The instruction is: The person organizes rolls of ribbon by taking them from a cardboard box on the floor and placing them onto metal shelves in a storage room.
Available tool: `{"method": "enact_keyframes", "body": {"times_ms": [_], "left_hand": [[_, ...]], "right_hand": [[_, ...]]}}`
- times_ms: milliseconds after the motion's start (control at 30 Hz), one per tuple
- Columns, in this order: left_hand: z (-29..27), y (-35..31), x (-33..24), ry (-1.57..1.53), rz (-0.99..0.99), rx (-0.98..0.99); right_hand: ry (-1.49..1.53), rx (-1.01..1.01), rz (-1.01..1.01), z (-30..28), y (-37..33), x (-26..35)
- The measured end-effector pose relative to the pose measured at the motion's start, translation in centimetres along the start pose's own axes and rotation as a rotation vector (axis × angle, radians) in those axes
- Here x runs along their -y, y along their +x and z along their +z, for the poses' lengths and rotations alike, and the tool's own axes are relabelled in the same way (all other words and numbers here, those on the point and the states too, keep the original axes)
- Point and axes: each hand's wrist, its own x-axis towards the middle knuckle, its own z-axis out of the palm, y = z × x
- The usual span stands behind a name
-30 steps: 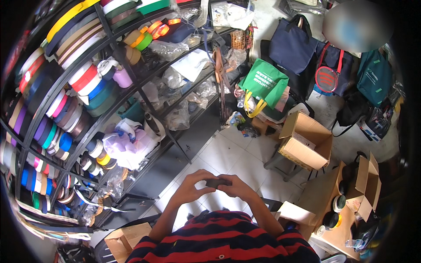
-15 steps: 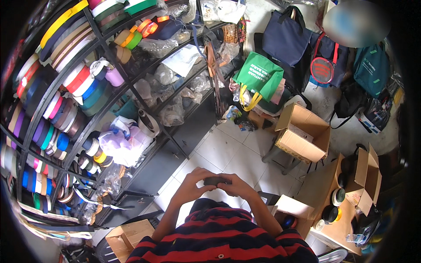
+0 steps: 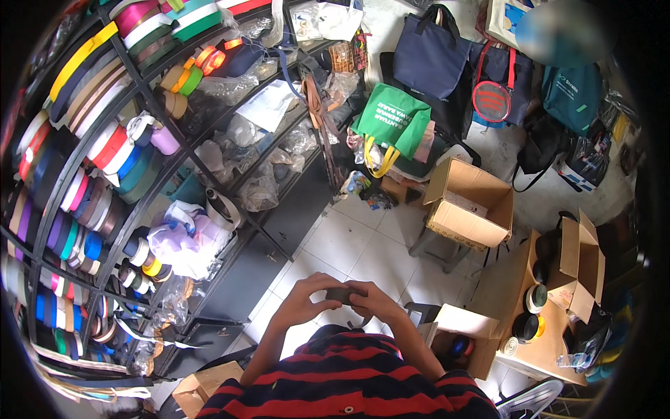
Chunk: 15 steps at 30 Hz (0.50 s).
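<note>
We hold a small dark piece (image 3: 338, 297) between our two hands, above the tiled floor (image 3: 366, 258) and just beyond our striped shirt (image 3: 342, 380). The left hand (image 3: 305, 299) closes on its left end, the right hand (image 3: 379, 302) on its right, fingertips near each other across it; we cannot tell what it is. To our left, a rack (image 3: 251, 279) bears coloured rolls (image 3: 136, 180). Ahead and right, an open box (image 3: 464, 222) sits on a stool (image 3: 458, 260).
</note>
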Motion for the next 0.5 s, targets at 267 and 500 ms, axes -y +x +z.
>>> {"method": "enact_keyframes", "body": {"times_ms": [267,500], "left_hand": [[0.1,-0.5,0.4,0.148,0.044,-0.084],[-0.1,-1.2,0.6,0.245,-0.046,-0.047]], "right_hand": [[-0.125,-0.14,0.02,0.7,0.5,0.4],[-0.135,-0.072,0.095,1.3,1.2,0.1]]}}
